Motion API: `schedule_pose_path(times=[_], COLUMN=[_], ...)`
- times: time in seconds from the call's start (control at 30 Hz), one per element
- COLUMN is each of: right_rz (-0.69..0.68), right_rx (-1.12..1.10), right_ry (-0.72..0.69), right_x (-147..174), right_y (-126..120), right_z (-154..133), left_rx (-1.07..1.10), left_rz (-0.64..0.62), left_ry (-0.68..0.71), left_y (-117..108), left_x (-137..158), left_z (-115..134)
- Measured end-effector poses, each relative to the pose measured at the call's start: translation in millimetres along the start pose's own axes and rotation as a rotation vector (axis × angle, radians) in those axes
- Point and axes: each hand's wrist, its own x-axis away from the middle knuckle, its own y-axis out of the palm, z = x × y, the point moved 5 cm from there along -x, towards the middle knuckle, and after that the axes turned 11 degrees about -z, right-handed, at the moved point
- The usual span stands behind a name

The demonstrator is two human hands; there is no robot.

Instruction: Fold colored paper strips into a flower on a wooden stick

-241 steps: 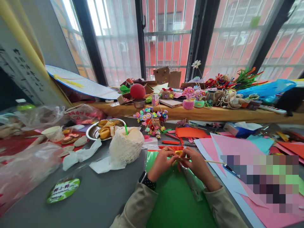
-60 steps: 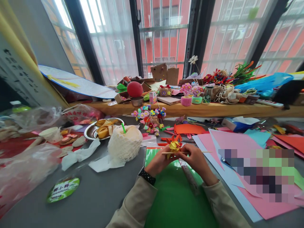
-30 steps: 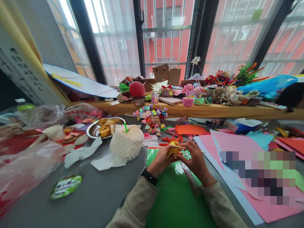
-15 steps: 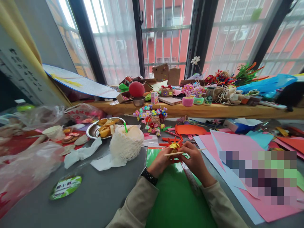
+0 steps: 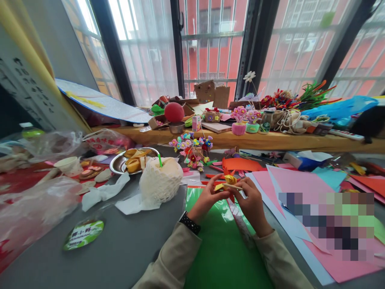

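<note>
A red and yellow folded paper flower [image 5: 230,179] is between my two hands, above a glossy green sheet [image 5: 222,249]. My left hand [image 5: 207,199] pinches a yellow part of the flower from the left, thumb toward me. On the other side my right hand [image 5: 250,200] is closed around a thin wooden stick [image 5: 234,186], which lies across the flower's front. The right fingers also touch the flower's edge, and its lower red petals are partly hidden behind them.
Left of the hands stands a coconut [image 5: 161,178] in white netting with a green straw. Behind it is a metal bowl [image 5: 113,163] with peels. Pink paper sheets [image 5: 300,182] spread to the right. A bunch of craft flowers [image 5: 192,146] stands beyond the hands.
The flower has turned between my hands, so its yellow centre no longer faces up at me. My left hand has shifted its fingers, and the stick now points more leftward from my right hand.
</note>
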Motion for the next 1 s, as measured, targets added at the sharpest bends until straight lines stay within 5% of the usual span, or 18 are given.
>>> schedule_pose_path(times=[0.2, 0.53, 1.0], right_rz=[-0.072, -0.098, -0.011], right_rx=[-0.044, -0.061, -0.159], right_ry=[-0.017, -0.003, 0.099], right_x=[-1, -3, 1], right_y=[1, 4, -1], right_z=[2, 3, -1], left_rx=[-0.219, -0.130, -0.001], left_rz=[0.121, 0.185, 0.036], left_ry=[0.018, 0.061, 0.111], left_y=[-5, -10, 1], left_x=[2, 1, 1], left_z=[5, 2, 11])
